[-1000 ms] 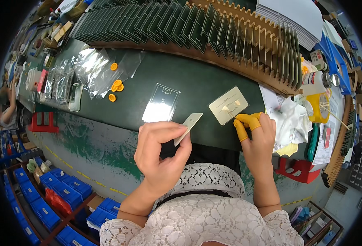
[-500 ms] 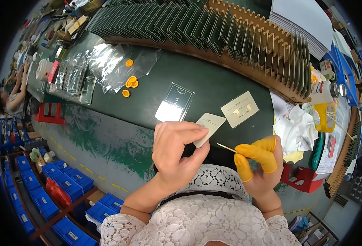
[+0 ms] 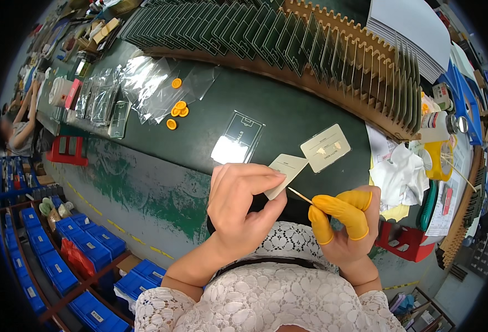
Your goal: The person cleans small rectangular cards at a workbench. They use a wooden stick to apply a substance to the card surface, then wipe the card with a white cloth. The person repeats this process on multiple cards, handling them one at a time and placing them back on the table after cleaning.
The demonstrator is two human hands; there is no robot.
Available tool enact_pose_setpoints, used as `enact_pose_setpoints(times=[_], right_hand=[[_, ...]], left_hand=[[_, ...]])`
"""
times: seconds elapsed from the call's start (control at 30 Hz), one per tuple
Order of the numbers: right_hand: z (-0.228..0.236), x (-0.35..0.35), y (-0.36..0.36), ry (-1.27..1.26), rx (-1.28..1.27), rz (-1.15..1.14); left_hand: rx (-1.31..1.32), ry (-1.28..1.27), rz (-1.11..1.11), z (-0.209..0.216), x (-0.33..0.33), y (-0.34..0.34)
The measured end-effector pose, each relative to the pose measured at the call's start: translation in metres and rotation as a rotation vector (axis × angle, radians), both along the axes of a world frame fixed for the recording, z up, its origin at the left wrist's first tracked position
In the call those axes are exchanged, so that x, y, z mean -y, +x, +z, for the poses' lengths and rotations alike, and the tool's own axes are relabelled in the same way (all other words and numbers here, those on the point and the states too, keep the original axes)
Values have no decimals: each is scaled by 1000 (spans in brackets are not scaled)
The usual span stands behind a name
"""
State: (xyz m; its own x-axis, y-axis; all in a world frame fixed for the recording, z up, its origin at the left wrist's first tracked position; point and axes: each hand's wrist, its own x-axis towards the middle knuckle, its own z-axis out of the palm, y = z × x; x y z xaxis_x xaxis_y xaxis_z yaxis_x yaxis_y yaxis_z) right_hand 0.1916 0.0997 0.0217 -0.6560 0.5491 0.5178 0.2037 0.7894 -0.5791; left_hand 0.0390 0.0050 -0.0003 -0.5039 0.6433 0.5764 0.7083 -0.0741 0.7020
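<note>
Between the thumb and fingers of my left hand (image 3: 243, 207) is a cream-coloured card (image 3: 286, 172), held tilted above the table's near edge. My right hand (image 3: 346, 221), with yellow finger cots (image 3: 338, 213) on its thumb and fingers, pinches a thin cotton swab (image 3: 300, 195). The swab's tip points at the card's lower right edge and is very close to it; whether they touch I cannot tell. Just beyond lies a second cream card (image 3: 325, 148) with gold patches. A dark green card (image 3: 238, 137) with white lines lies farther left, glare on its lower part.
Slotted brown racks (image 3: 332, 83) full of upright green cards run across the back. Orange finger cots (image 3: 180, 109) and clear plastic bags (image 3: 155, 83) lie at left. On the right are a white cloth (image 3: 400, 176), a bottle (image 3: 436, 126) and a yellow tape-like holder (image 3: 438, 157).
My right hand has moved slightly left, bringing the swab's tip closer to the held card. My left hand and its card have shifted a little to the right.
</note>
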Motion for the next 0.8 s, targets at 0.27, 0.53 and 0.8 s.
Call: enact_pose_setpoints(times=[0.27,0.53,0.8], right_hand=[[-1,0,-1,18,2,4],[-3,0,-1,11,12,-10],[-3,0,-1,6,18,4]], left_hand=[[33,21,31,-3,-1,2],[9,10,15,-2,0,1],[-3,-3,1,-1,1,0]])
